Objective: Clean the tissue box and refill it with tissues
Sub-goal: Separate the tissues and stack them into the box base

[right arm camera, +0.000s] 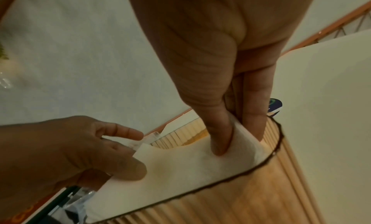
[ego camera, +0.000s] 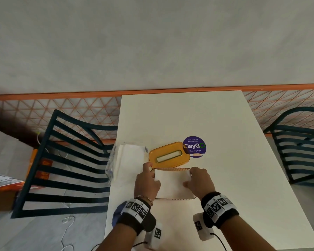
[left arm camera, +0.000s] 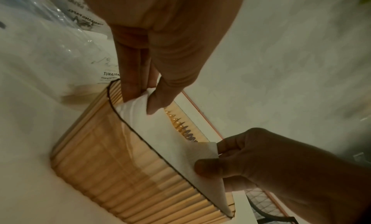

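An amber ribbed tissue box (ego camera: 176, 198) stands open on the white table (ego camera: 225, 178). A white stack of tissues (ego camera: 172, 183) sits partly in its mouth. My left hand (ego camera: 153, 178) pinches the stack's left end and my right hand (ego camera: 189, 178) pinches its right end. In the left wrist view the thumb and fingers (left arm camera: 130, 87) clamp the tissues (left arm camera: 160, 132) just inside the box (left arm camera: 120, 164) rim. In the right wrist view the thumb presses into the tissues (right arm camera: 190, 164) while the fingers (right arm camera: 255, 116) slide down inside the box (right arm camera: 281, 187) wall.
The amber slotted lid (ego camera: 169, 154) lies just behind the box. A clear plastic tissue pack (ego camera: 127, 160) lies at the table's left edge. A purple round sticker (ego camera: 194, 146) is behind the lid. Dark slatted chairs (ego camera: 71, 169) stand on both sides. A blue cloth (ego camera: 116, 214) lies under my left wrist.
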Tool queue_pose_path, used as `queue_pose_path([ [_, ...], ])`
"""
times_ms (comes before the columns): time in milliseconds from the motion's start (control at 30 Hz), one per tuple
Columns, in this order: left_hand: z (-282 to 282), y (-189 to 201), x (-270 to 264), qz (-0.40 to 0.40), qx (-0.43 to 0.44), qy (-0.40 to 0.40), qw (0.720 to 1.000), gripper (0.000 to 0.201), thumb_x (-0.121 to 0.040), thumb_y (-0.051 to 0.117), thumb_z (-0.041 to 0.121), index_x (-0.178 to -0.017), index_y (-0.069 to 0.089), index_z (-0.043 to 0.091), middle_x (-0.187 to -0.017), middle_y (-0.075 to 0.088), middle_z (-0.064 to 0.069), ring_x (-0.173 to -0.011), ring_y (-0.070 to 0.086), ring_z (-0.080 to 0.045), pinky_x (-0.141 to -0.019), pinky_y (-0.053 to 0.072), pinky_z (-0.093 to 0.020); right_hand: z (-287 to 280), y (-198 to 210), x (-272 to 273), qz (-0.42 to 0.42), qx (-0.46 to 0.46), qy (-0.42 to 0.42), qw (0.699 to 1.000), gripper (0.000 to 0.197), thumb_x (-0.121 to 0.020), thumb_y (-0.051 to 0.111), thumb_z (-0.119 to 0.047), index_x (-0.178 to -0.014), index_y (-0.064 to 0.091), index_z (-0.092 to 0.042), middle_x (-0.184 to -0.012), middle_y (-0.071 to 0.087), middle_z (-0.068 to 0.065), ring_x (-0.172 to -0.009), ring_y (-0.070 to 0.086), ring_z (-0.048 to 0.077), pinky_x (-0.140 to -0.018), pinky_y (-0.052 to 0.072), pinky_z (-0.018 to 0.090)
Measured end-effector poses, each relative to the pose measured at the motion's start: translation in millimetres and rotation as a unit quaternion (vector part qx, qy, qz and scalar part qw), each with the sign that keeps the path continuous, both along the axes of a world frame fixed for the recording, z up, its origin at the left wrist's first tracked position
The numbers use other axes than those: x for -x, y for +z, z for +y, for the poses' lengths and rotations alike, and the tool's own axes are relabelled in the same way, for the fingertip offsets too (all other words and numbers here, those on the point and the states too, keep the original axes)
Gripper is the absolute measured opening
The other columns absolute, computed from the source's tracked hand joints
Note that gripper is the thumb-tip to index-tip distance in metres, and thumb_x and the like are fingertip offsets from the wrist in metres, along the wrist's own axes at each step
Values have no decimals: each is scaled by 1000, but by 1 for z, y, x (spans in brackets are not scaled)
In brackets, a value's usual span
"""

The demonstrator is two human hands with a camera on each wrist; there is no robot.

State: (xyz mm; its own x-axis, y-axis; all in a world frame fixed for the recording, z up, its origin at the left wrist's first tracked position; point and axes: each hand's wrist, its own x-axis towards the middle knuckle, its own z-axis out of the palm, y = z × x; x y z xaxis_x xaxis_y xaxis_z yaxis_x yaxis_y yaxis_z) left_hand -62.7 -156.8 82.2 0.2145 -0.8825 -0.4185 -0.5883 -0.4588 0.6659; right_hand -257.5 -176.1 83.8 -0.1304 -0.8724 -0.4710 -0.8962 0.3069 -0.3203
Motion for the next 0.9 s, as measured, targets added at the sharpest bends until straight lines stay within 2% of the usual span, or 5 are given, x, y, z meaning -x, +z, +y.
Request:
queue_pose_path([
  [300, 9, 4, -4, -115, 89, -125, 981, 62, -86, 77, 16, -139, 48, 30, -133, 59, 5, -120, 62, -16, -93, 58, -30, 17, 13, 5, 67, 78, 72, 992, 46, -82, 81, -28, -121, 60, -17, -113, 66, 2, -96, 68, 18, -79, 51, 23],
  [467, 5, -3, -5, -140, 31, -290, 946, 57, -86, 76, 8, -135, 60, 31, -133, 62, 9, -123, 58, -13, -101, 51, -25, 23, 5, 4, 78, 44, 231, 969, 47, -84, 78, -23, -127, 64, -29, -126, 63, -4, -115, 59, 18, -92, 50, 28],
  [600, -1, -7, -4, -159, 14, -318, 934, 57, -85, 76, 9, -136, 61, 31, -128, 68, 8, -117, 63, -15, -99, 54, -29, 22, -1, 2, 91, 40, 266, 959, 44, -86, 77, -26, -128, 64, -30, -129, 61, -4, -118, 58, 19, -94, 50, 31],
  [767, -18, 0, -38, -79, 64, -67, 993, 24, -88, 74, 22, -110, 72, 30, -102, 76, 10, -95, 72, -10, -85, 61, -31, 24, -2, 11, 24, 137, 143, 980, 35, -81, 81, -20, -114, 72, -26, -116, 65, -6, -99, 64, 14, -75, 54, 23],
  [900, -41, -14, -84, -171, 2, 52, 984, 51, -84, 77, 29, -132, 60, 22, -129, 65, -2, -118, 63, -23, -97, 54, -40, 23, -7, 19, -7, 161, 27, 987, 33, -86, 74, -12, -118, 68, -17, -108, 65, 4, -88, 69, 22, -71, 56, 27],
])
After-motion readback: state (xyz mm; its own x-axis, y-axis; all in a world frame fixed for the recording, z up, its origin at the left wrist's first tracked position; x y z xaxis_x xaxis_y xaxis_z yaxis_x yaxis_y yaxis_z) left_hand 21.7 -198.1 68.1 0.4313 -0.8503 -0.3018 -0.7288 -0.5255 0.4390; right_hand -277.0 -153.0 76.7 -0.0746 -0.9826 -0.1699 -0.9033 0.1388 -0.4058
